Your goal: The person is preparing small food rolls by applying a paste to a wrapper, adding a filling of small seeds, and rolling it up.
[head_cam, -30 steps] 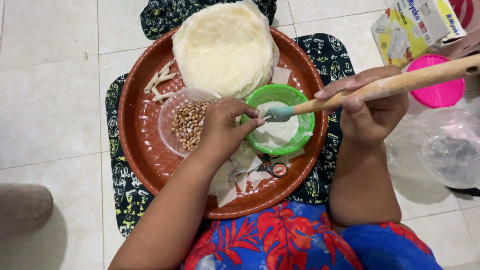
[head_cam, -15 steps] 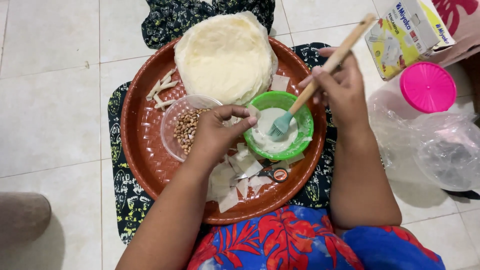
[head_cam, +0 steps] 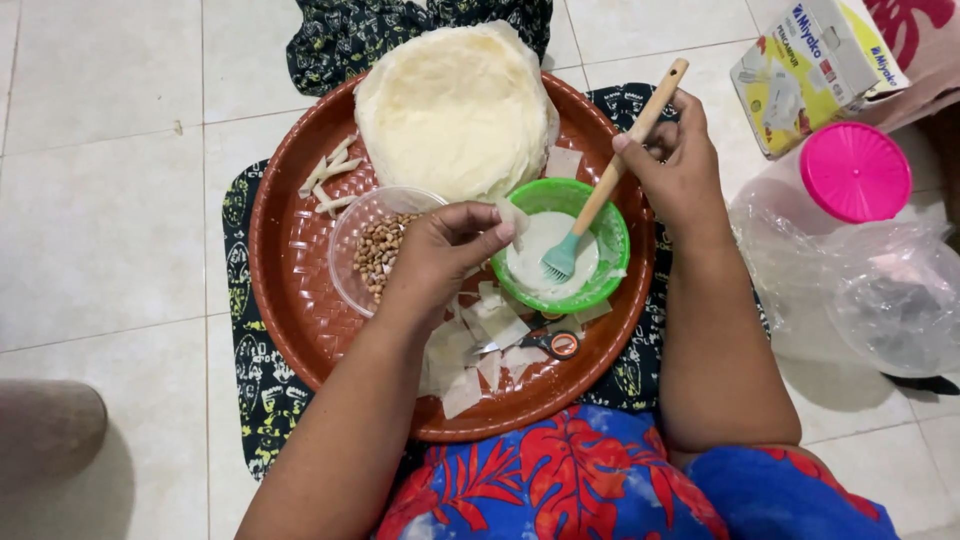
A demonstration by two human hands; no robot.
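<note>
While the right hand (head_cam: 680,165) grips one wooden-handled brush (head_cam: 612,175), its teal bristles rest in the white paste inside the single green bowl (head_cam: 610,235) on the round brown tray (head_cam: 290,250). Closed at the fingertips, the left hand (head_cam: 440,250) pinches one small piece of thin pastry sheet (head_cam: 512,215) just beside the green bowl's rim, above one clear bowl (head_cam: 350,230) of peanuts. One stack of round pastry sheets (head_cam: 455,110) lies at the tray's far side, with about five rolled pieces (head_cam: 330,180) to its left. Several cut sheet scraps (head_cam: 490,320) and one pair of scissors (head_cam: 545,345) lie near the tray's front edge. Off the tray to the right stand one pink-lidded jar (head_cam: 855,170) and one cardboard box (head_cam: 815,70).
</note>
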